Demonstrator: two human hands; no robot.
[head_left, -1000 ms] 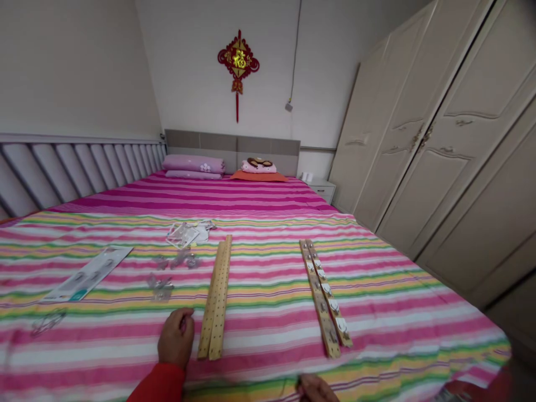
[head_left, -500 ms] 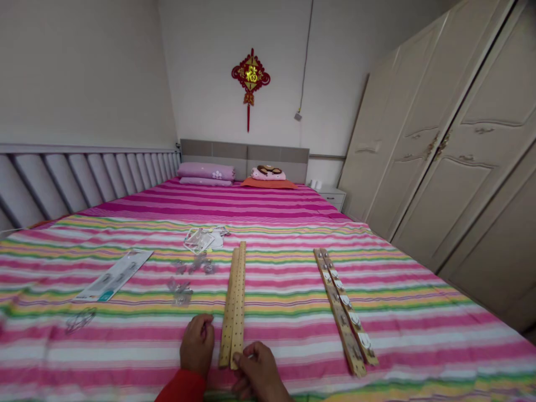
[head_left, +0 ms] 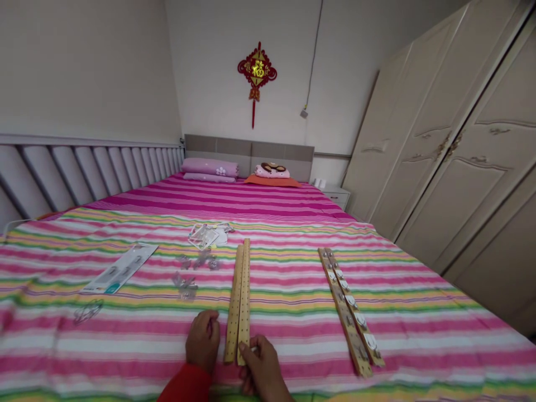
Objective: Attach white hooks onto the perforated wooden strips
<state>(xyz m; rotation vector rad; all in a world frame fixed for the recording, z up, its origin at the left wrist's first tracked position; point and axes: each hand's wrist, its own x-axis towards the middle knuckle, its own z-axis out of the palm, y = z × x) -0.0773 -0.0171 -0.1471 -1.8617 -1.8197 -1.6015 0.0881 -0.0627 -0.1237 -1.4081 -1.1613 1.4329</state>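
Observation:
Two perforated wooden strips (head_left: 234, 304) lie lengthwise side by side on the striped sheet, with a narrow gap between them. The thumb and fingers of my right hand (head_left: 263, 365) pinch the near end of the right-hand wooden strip (head_left: 244, 307). My left hand (head_left: 203, 340) rests on the sheet just left of the strips, apart from them. Its fingers are curled in, and what they hold, if anything, is hidden. Small clear plastic bags (head_left: 185, 285) with shiny pieces lie beyond my left hand.
To the right lie two strips with metal and white hooks (head_left: 349, 312). A hook pack (head_left: 121, 269) and a thin wire bundle (head_left: 89, 311) are at the left. White-backed packets (head_left: 209, 235) lie farther up. Beyond are pillows (head_left: 209, 168), a headboard (head_left: 218, 146) and a wardrobe (head_left: 444, 162).
The right-hand strip, pinched by my right hand, has shifted slightly rightward, and a gap now shows between the strips. My left hand stays beside them. The whole view has turned a little.

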